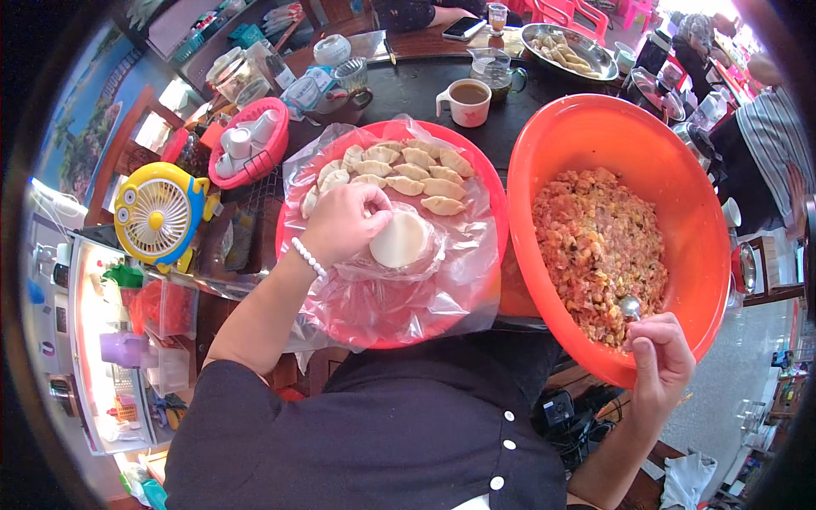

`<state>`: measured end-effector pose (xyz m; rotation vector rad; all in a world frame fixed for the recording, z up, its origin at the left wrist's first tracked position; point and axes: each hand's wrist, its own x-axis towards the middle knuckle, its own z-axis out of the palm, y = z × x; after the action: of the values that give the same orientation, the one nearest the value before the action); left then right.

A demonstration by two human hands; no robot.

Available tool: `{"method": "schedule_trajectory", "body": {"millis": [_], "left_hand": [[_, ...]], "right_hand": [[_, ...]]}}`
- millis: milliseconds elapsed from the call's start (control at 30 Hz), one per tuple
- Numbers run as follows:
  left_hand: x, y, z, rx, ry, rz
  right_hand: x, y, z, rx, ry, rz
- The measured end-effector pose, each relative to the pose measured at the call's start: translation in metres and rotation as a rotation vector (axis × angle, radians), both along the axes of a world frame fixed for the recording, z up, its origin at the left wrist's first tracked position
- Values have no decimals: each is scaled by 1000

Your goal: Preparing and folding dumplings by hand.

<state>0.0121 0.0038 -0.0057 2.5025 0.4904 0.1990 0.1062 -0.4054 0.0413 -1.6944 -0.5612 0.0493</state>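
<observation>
My left hand (347, 223), with a white bead bracelet on its wrist, is over a pink round tray (499, 210) lined with clear plastic film. Its fingertips touch or nearly touch the upper left edge of a stack of round dough wrappers (399, 240); whether they pinch anything is hidden. Behind the hand, several folded dumplings (411, 171) lie in rows on the film. My right hand (660, 357) holds a metal spoon (630, 308) at the near rim of a tilted orange basin (695, 268). The spoon's bowl rests on the minced filling (599, 242) inside.
A mug of brown drink (469, 102) and a glass pitcher (494, 70) stand behind the tray. A steel plate of dumplings (602, 54) is farther back. At left are a yellow fan (156, 213) and a pink basket of cups (280, 137). Other people sit nearby.
</observation>
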Motion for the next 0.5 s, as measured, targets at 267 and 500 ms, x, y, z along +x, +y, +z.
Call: {"method": "schedule_trajectory", "body": {"millis": [267,500], "left_hand": [[-7,-11,7,340,-51,-30],[-9,-17,9,374,-117,-33]], "right_hand": [[1,-1,-1,3,-3,3],[0,-1,0,0,1,4]]}}
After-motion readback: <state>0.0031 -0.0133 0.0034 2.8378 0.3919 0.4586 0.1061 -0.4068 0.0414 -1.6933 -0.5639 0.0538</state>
